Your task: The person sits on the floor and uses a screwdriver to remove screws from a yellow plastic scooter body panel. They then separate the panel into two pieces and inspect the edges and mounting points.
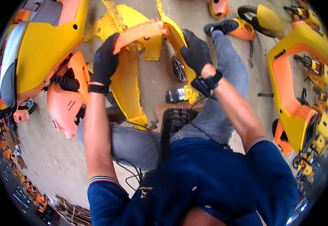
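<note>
Both gloved hands are clamped on the yellow scooter body panel (128, 81) held upright over the person's knees: the left hand (104, 60) grips the orange trim piece (141, 32) at its top, the right hand (196, 51) the panel's far edge. Steady, even pressure from both sides would suit it best. The fingertips behind the panel are hidden.

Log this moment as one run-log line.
left hand: grips orange panel | right hand: grips yellow panel | both gloved | person seated on floor | scooter bodies around
</note>
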Available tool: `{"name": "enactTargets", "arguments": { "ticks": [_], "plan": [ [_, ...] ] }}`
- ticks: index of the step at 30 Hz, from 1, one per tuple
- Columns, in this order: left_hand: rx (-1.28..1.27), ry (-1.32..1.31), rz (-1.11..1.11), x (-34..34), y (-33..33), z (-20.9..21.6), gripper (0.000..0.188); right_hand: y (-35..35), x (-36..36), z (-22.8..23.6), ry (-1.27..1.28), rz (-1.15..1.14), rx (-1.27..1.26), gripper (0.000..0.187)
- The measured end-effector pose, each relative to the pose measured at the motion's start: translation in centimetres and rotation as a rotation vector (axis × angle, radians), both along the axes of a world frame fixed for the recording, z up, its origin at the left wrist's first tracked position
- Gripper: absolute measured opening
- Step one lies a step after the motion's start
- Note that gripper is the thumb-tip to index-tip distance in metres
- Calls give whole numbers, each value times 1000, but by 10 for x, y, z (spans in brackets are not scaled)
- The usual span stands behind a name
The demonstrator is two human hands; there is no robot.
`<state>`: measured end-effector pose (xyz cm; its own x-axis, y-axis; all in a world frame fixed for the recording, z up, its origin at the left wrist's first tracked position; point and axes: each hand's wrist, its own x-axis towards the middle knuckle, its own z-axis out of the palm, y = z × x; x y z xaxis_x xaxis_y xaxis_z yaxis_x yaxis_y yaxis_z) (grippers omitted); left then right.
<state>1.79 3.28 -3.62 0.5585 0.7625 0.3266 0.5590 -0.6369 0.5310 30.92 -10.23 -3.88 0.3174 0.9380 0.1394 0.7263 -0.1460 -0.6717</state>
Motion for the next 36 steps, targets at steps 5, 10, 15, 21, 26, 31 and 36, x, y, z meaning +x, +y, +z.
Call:
{"name": "enactTargets", "arguments": {
  "ticks": [5, 10, 15, 21, 26, 31, 36],
  "plan": [
    [-17, 26, 20, -10, 7, -7, 42, -5, -10, 14, -37, 38, 33, 35],
    [103, 47, 81, -11, 18, -9, 39, 0, -16, 24, -36, 50, 24, 47],
    [-123, -45, 288, 15, 5, 12, 30, -8, -14, 28, -72, 117, 67, 50],
    [-179, -148, 329, 12, 1, 13, 25, -17, -23, 38, 112, 99, -30, 41],
    [-225, -178, 368, 9, 5, 0, 32, -21, -27, 36, 161, 93, -62, 41],
    [-262, -108, 328, 11, 6, 1, 37, -21, -22, 36, 185, 150, -33, 41],
    [-214, -134, 340, 13, 3, -2, 38, -20, -28, 47, 247, 158, -56, 41]
  ]
}}
